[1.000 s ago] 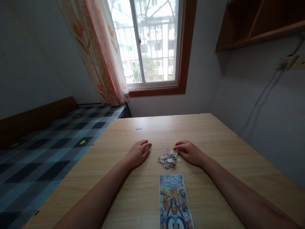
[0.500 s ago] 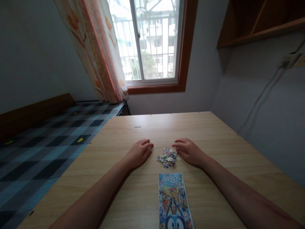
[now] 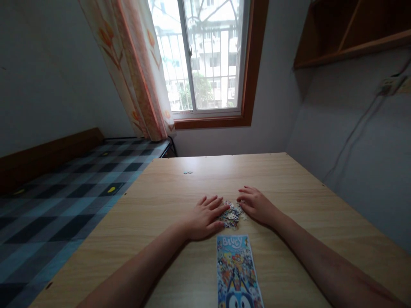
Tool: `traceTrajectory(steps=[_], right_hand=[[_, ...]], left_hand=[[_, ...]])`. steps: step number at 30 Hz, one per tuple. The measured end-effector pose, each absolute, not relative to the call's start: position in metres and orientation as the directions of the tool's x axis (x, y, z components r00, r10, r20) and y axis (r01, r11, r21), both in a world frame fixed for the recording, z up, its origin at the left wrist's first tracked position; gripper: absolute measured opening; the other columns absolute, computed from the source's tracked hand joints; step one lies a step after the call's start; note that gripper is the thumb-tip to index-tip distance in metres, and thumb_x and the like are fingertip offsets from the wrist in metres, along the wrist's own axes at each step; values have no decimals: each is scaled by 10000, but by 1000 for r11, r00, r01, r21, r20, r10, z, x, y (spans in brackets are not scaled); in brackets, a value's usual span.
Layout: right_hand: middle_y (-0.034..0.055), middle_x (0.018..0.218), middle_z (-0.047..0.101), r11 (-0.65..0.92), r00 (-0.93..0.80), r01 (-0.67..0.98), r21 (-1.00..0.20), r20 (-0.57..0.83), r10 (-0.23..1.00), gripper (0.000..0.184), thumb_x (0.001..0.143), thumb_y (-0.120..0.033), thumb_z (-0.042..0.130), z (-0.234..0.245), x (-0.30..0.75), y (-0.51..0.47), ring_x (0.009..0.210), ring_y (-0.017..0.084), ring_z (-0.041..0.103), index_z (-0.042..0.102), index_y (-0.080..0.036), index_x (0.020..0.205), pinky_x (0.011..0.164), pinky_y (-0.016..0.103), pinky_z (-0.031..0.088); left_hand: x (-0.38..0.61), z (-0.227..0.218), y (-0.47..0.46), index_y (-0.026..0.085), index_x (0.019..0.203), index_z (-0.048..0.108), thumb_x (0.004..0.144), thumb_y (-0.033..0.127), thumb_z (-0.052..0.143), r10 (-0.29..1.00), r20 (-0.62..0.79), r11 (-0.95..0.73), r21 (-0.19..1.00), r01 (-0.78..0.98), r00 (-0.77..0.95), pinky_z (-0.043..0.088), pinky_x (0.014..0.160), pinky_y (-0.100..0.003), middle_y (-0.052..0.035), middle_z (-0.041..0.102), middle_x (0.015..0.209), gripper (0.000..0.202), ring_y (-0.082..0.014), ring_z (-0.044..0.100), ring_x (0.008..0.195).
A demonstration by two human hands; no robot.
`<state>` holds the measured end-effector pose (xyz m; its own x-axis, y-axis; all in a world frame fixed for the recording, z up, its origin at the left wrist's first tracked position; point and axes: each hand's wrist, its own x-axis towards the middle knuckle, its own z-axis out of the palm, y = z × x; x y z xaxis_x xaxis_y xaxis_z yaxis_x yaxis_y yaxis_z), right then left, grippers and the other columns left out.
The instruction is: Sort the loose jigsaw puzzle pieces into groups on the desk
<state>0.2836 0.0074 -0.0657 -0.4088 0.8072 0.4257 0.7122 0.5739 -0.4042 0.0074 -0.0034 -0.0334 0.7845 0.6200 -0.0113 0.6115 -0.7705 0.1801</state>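
Desk: pale wood-grained flat top [image 3: 282, 273], small dark spots along its edges; carries everything listed down to the printed sheet.
Puzzle pile: loose heap of small, multicoloured interlocking jigsaw pieces [image 3: 231, 217], some showing plain pale faces; lies mid-desk between my two grips, pieces overlapping.
Left grip: my bare left grip [image 3: 204, 219], palm down, released; fingers spread and nearly straight. Index finger reaches over the heap's left edge, thumb just beside its near-left edge. Firm contact with the pieces: cannot tell.
Right grip: my bare right grip [image 3: 257, 206], palm down, looks released; fingers loosely bent and apart. Fingertips at the heap's right edge, pale pieces just beside them. Underside of the fingers hidden.
Far pieces: tiny pale-blue and whitish cluster of jigsaw pieces [image 3: 188, 173], toward the far edge of the desk, left of centre, well apart from the heap.
Printed sheet: tall rectangular light-blue picture sheet [image 3: 236, 265], white lettering at top, crowd of colourful cartoon figures, large blue cartoon head below; lies flat on my side of the heap, apart from it, its near end cut off by my view.
Bed: blue, grey and black checked cover [image 3: 73, 222], left of the desk.
Window: brown-framed sliding glass [image 3: 215, 64] beyond the desk, orange-and-cream tulip-patterned curtain [image 3: 135, 68] at its left.
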Motion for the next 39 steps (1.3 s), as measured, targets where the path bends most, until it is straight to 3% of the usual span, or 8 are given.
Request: traceTrajectory(steps=[8,14,19,26,29,34,39], right_hand=[[97,1257,620,498,-367,709,-499,341,865,228,820,-332,636,-69,285,11,1287,259,477,737,-210,984,1130,462,322],[103,1245,626,456,-335,699,-551,311,889,197,798,-323,656,-69,284,11,1263,269,504,736,-198,927,1110,457,338],[101,1211,642,470,-320,685,-557,349,881,207,827,-337,628,-72,285,12,1222,246,536,750,-204,929,1088,426,367],[81,1064,686,515,-247,720,-465,522,816,243,911,-292,513,-71,285,15,1036,197,599,735,-192,918,965,354,448],[73,989,697,471,-144,739,-482,570,809,242,917,-294,497,-72,286,18,975,188,603,711,-182,909,931,337,451],[74,942,700,298,-3,782,-548,475,880,240,878,-294,498,-80,295,28,934,195,608,701,-168,852,909,330,451],[82,963,707,248,-21,858,-450,452,892,247,872,-285,499,-90,300,36,945,189,617,718,-173,860,909,307,452]], left_hand=[[4,-29,-2,401,1462,379,952,576,360,587,34,-791,238,564,809,177,1164,-564,-23,318,1567,539,-296,285,1431],[-5,-32,12,274,1368,546,1004,450,270,687,230,-715,384,585,689,342,1126,-425,-67,512,1437,490,-212,443,1327],[-9,-38,19,227,1307,606,1003,445,268,743,296,-660,472,584,600,370,1114,-429,-77,567,1374,504,-218,490,1276],[-8,-41,21,192,1298,598,991,425,314,769,330,-636,489,597,548,394,1094,-397,-98,596,1330,478,-217,520,1240],[-11,-44,25,184,1303,585,990,415,319,770,366,-637,479,603,522,402,1081,-395,-103,608,1311,472,-217,529,1225],[-13,-47,30,181,1259,615,988,399,298,792,399,-609,475,635,462,414,1064,-419,-108,638,1264,471,-228,547,1195],[-14,-48,32,165,1253,619,990,387,286,805,408,-590,476,653,430,425,1052,-427,-117,647,1249,479,-231,558,1181]])
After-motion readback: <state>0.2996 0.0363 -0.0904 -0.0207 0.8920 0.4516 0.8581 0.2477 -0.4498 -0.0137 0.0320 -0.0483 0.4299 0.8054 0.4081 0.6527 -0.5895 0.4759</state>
